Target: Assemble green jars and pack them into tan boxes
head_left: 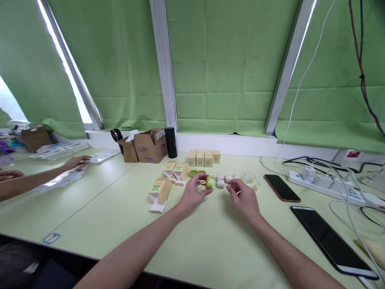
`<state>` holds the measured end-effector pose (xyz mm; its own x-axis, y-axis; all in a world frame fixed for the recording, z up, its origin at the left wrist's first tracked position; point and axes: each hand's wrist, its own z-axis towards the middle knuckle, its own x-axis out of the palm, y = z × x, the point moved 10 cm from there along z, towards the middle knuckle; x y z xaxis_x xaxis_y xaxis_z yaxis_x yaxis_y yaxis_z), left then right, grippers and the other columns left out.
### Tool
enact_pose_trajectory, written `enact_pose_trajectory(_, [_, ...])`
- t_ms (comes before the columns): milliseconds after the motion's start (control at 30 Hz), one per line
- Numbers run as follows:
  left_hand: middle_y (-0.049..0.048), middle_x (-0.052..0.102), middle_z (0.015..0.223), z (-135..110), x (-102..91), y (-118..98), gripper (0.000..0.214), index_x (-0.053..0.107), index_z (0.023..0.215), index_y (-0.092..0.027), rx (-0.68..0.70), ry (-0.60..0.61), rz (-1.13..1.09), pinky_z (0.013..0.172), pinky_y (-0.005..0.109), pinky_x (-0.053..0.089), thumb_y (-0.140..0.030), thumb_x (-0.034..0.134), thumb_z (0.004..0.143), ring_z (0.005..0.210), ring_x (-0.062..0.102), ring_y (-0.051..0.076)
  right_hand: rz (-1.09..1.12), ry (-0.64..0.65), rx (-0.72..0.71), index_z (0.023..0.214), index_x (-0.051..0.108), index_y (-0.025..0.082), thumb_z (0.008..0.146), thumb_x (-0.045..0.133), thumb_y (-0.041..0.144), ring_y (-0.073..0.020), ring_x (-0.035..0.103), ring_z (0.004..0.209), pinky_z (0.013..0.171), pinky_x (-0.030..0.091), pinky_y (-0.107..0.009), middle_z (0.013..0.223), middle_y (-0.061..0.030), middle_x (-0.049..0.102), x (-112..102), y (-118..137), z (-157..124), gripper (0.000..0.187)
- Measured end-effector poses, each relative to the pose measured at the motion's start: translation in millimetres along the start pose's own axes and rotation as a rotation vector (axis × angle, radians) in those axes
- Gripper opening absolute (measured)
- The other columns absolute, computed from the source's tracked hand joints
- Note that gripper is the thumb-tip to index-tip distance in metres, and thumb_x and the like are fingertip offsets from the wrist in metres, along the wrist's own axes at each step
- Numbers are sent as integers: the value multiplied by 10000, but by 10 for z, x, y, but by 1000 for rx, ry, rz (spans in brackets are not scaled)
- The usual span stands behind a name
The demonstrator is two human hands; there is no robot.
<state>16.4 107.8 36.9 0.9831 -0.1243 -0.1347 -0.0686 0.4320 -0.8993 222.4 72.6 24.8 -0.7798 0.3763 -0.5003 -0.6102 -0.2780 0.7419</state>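
My left hand [195, 192] is closed around a small green round container [209, 182]. A pale loop [202, 182] shows between its fingers. To its right, my right hand [244, 197] is held just above the table with thumb and fingers pinched together; what they hold, if anything, is too small to make out. Pale pink cylinders [220, 184] stand between my hands. Clear plastic covers [254, 184] with yellow spots lie behind my right hand. More green pieces [193, 173] rest beyond my left hand. Opened small cartons [162, 188] lie to the left.
Several closed kraft boxes [200, 157] stand in a row near the wall, beside a black cylinder [171, 143] and a cardboard box [150, 146]. Two phones [331, 241] and a power strip [325, 186] with cables lie right. Another person's hand [76, 161] reaches over papers at left.
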Motion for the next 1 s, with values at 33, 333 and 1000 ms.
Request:
enact_pose_trajectory(33, [79, 670, 1120, 23, -2, 58, 487, 624, 1091, -188, -27, 1, -78, 963, 406, 487, -126, 838, 658, 1011, 630, 218, -107, -6, -16, 1029, 668, 260, 937, 594, 324, -199, 667, 757, 682, 463, -312, 885, -12, 734, -11, 0, 15, 134])
enact_pose_trajectory(333, [62, 680, 1011, 116, -11, 278, 591, 610, 1037, -169, -104, -3, -337, 891, 354, 514, -96, 903, 528, 935, 651, 188, -692, 110, -234, 1192, 651, 225, 905, 645, 166, -251, 596, 1067, 727, 422, -312, 1197, -88, 677, 274, 227, 115, 294])
enact_pose_trajectory(1000, [66, 671, 1049, 112, -72, 237, 602, 591, 1053, -173, -49, -23, -287, 928, 360, 514, -141, 912, 545, 977, 654, 186, -296, -50, -134, 1075, 700, 208, 899, 630, 257, -283, 568, 1091, 797, 485, -369, 1192, -128, 619, 297, 48, 241, 195])
